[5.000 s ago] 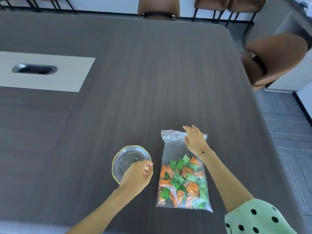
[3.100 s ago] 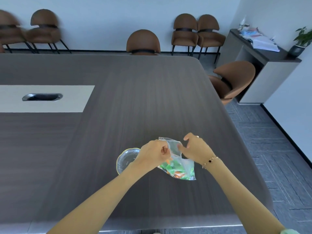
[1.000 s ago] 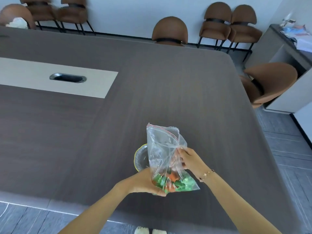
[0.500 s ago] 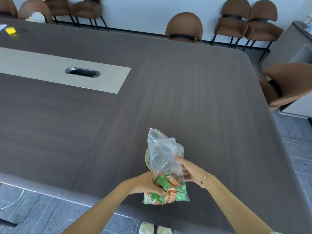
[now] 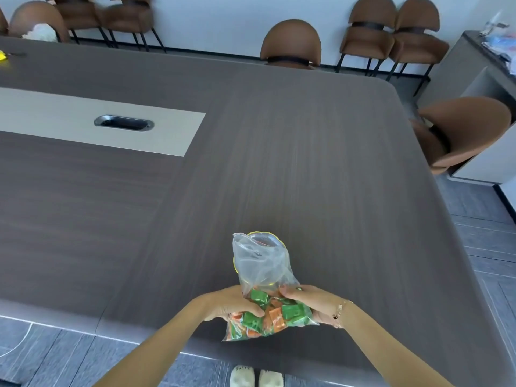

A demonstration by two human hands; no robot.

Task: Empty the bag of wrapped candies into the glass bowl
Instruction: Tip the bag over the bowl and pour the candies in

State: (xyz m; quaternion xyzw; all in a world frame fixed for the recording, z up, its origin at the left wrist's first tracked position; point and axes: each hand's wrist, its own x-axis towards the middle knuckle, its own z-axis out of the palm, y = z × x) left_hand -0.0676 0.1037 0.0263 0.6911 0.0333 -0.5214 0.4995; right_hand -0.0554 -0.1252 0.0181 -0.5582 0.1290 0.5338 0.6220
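Candy bag (image 5: 265, 277) in both hands' grip

A dark wood-grain table (image 5: 279, 152) fills the view, with a pale inset panel (image 5: 83, 121) toward its left edge holding a metal cable slot (image 5: 123, 123). A yellow-rimmed glass bowl (image 5: 275, 238) sits near the front edge, mostly hidden behind the bag

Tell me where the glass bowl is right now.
In the head view the bowl stands on the table near its front edge, mostly hidden behind the bag; only its yellow rim shows around the bag's mouth.
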